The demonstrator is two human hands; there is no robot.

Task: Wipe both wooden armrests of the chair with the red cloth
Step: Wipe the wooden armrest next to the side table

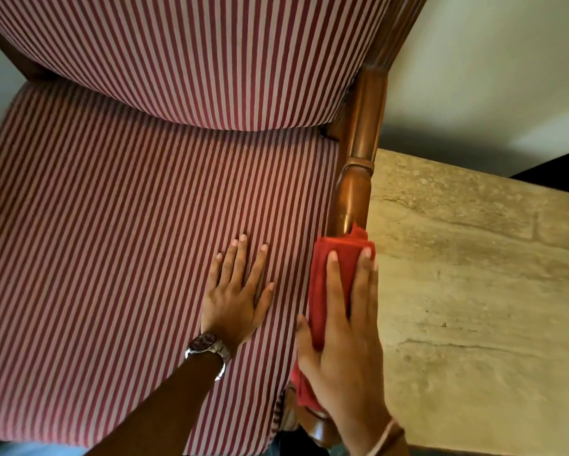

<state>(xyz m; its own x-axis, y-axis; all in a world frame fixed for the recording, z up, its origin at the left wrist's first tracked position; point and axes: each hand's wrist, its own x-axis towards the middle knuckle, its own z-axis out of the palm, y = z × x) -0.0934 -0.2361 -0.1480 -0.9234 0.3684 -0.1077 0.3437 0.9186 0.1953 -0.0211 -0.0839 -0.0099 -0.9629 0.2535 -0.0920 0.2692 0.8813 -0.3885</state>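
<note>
My right hand (344, 327) flat, fingers spread, pressing folded red cloth (329, 281) onto polished brown wooden armrest (355, 179) at chair's right side. My left hand (235, 291) open wide, palm down on red-and-white striped seat cushion (112, 241), holding nothing; silver wristwatch (207, 348) on wrist. Bare armrest continues past cloth toward striped backrest (194, 54). Beige stone-topped side table (474, 274) just beside armrest.
</note>
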